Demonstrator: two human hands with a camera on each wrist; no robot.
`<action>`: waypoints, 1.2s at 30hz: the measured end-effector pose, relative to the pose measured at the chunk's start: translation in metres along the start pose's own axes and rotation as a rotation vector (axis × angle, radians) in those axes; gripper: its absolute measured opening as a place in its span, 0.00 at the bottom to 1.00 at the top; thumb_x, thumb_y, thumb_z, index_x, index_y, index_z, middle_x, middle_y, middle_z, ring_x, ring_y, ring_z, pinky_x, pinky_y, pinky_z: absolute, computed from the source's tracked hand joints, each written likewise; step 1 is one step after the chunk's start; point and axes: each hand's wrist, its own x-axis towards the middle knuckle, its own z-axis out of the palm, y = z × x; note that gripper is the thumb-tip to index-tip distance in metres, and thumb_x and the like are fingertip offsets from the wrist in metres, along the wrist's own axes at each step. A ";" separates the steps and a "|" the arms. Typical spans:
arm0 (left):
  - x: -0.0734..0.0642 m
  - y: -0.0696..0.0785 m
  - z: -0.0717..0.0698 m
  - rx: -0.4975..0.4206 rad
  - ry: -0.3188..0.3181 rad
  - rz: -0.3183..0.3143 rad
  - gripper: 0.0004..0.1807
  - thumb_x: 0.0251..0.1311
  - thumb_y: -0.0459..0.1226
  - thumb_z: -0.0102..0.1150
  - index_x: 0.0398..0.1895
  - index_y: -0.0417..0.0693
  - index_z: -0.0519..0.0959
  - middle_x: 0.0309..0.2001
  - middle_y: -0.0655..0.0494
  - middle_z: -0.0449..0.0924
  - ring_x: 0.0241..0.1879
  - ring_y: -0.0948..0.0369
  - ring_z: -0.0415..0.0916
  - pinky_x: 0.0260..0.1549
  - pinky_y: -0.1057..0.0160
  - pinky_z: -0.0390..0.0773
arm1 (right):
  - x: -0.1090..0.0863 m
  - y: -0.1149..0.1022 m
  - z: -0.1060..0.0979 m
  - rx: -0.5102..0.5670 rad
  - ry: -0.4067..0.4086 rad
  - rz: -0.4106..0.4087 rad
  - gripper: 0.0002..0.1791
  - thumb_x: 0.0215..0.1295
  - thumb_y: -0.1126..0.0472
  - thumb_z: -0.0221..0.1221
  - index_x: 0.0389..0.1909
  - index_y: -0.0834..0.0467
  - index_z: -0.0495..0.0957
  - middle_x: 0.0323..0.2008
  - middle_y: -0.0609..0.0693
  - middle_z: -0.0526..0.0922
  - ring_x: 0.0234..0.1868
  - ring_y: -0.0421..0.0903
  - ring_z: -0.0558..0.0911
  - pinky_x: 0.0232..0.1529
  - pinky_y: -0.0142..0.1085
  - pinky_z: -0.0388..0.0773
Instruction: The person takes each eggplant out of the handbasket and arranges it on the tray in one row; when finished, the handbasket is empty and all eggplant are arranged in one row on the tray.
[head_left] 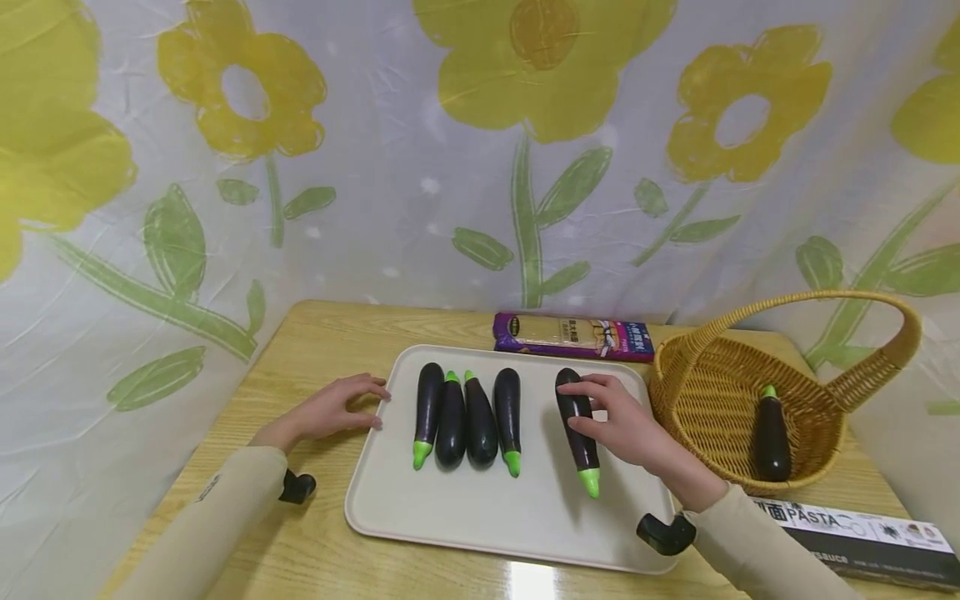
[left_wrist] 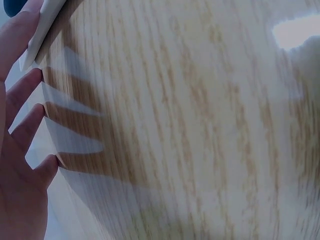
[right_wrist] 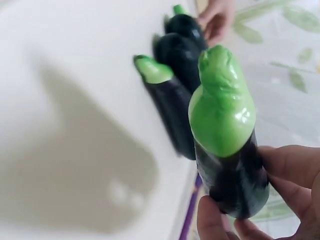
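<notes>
My right hand [head_left: 618, 417] pinches a dark purple eggplant [head_left: 576, 425] between thumb and fingers over the right part of the cream tray [head_left: 450, 512]. Its green stem end points toward me, and the right wrist view shows this eggplant [right_wrist: 222, 120] lifted, with its shadow on the tray. Several more eggplants [head_left: 429, 408] lie side by side on the tray's left half, stems facing different ways. At the tray's left rim rests my left hand [head_left: 330, 408], fingers spread. In the left wrist view that hand's fingertips [left_wrist: 35, 75] sit close by the tray's edge.
A wicker basket [head_left: 701, 417] with a tall handle stands right of the tray, one eggplant [head_left: 771, 437] inside. Behind the tray lies a purple pasta packet [head_left: 573, 335]. A black and white pasta box [head_left: 862, 542] lies at front right. A flowered curtain [head_left: 375, 208] hangs behind the wooden table [head_left: 322, 500].
</notes>
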 end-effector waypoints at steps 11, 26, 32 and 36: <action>0.000 0.001 -0.001 -0.012 -0.006 -0.009 0.24 0.58 0.48 0.68 0.56 0.51 0.79 0.67 0.42 0.68 0.71 0.38 0.54 0.67 0.35 0.51 | 0.040 0.011 0.031 -0.087 -0.040 0.060 0.21 0.63 0.63 0.65 0.58 0.58 0.79 0.61 0.69 0.64 0.55 0.61 0.71 0.56 0.55 0.71; 0.000 -0.001 -0.002 -0.026 -0.010 -0.006 0.23 0.57 0.47 0.69 0.55 0.51 0.79 0.67 0.41 0.68 0.70 0.38 0.54 0.68 0.36 0.51 | 0.060 0.018 0.051 -0.196 -0.031 0.039 0.21 0.61 0.65 0.65 0.56 0.59 0.80 0.63 0.72 0.62 0.63 0.64 0.65 0.59 0.56 0.71; 0.001 0.000 -0.001 -0.020 -0.011 -0.003 0.24 0.58 0.48 0.68 0.56 0.51 0.79 0.67 0.42 0.68 0.70 0.38 0.54 0.68 0.37 0.52 | 0.062 0.019 0.054 -0.206 -0.009 0.020 0.22 0.60 0.66 0.65 0.56 0.59 0.79 0.62 0.73 0.62 0.63 0.65 0.66 0.59 0.56 0.70; 0.001 0.000 -0.001 -0.018 -0.009 0.007 0.24 0.58 0.48 0.68 0.56 0.51 0.79 0.66 0.41 0.68 0.70 0.38 0.55 0.67 0.36 0.53 | 0.062 0.020 0.056 -0.182 -0.002 0.031 0.24 0.60 0.65 0.65 0.60 0.60 0.77 0.62 0.73 0.62 0.63 0.65 0.66 0.59 0.56 0.70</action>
